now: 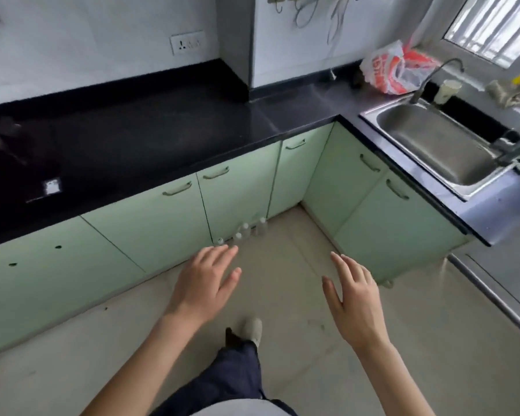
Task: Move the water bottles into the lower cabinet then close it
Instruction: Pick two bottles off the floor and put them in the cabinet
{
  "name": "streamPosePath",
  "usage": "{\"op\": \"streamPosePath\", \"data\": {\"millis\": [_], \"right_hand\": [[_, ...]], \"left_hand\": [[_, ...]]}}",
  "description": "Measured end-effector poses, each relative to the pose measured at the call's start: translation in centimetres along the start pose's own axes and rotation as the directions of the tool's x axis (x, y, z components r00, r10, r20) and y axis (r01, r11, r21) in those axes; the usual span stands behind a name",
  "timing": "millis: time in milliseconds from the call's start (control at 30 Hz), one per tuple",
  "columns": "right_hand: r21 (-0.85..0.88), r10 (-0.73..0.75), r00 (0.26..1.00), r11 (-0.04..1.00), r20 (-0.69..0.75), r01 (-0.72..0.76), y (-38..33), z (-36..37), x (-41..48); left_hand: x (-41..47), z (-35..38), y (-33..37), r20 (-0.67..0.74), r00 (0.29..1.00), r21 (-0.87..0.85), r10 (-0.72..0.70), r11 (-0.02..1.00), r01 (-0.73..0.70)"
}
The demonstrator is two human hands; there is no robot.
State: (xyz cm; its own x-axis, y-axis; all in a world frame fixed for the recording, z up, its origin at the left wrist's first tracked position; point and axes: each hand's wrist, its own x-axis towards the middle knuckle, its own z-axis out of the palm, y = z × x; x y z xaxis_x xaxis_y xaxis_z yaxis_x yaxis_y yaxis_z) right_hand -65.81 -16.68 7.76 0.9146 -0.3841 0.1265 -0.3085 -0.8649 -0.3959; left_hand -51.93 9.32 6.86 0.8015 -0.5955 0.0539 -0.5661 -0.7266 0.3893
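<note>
Floor (433, 340): pale beige tile, matt, fills the lower half of the frame.

Countertop (162, 136): black polished stone, L-shaped. It runs from the left edge to an inner corner at upper centre, then down the right side.

Lower cabinets (234, 202): flat pale-green doors with a smooth finish, each with a curved metal handle near its top edge. All visible doors are closed.

Sink (418, 127): brushed stainless steel, a rectangular basin with rounded corners, set into the countertop at upper right. A curved metal faucet (433, 76) rises at its far side.

Left hand (204, 283): centre-left of the frame, palm down, fingers straight and slightly spread. It holds nothing.

Right hand (354, 298): centre-right, palm turned inward, fingers straight and relaxed. It holds nothing. Both hands hang in the air above the floor.

Plastic bag (394, 67): crinkled red-and-white film, lying on the countertop at upper right, beside the faucet.

Water bottles (246, 231): small clear plastic cylinders with white caps, standing upright in a short row on the floor at centre frame. They stand against the base of the closed doors near the inner corner, just above the left fingertips in the picture. Blur prevents an exact count.
</note>
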Motion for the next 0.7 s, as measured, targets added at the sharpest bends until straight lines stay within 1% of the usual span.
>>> {"op": "streamPosePath", "data": {"millis": [167,300,500,600,700], "right_hand": [[0.019,-0.081,0.987,0.997,0.136,0.079,3.3,3.8,8.3],[0.029,-0.128,0.970,0.992,0.208,0.124,5.7,4.9,14.9],[0.048,-0.243,0.934,0.970,0.260,0.239,8.1,4.2,25.3],[0.080,-0.334,0.900,0.942,0.281,0.325,9.1,4.6,30.2],[0.121,-0.432,0.850,0.901,0.300,0.416,10.4,6.7,34.6]], "left_hand": [[4.1,4.2,-1.6,0.027,0.978,-0.001,-0.209,0.978,0.209],[9.1,5.7,-1.6,0.045,0.953,-0.013,-0.298,0.954,0.299],[17.7,4.1,-1.0,-0.062,0.912,-0.025,-0.406,0.914,0.405],[20.9,4.3,-0.8,-0.110,0.854,-0.066,-0.509,0.861,0.505],[23.1,6.4,-0.2,-0.191,0.770,-0.148,-0.609,0.793,0.591]]}}
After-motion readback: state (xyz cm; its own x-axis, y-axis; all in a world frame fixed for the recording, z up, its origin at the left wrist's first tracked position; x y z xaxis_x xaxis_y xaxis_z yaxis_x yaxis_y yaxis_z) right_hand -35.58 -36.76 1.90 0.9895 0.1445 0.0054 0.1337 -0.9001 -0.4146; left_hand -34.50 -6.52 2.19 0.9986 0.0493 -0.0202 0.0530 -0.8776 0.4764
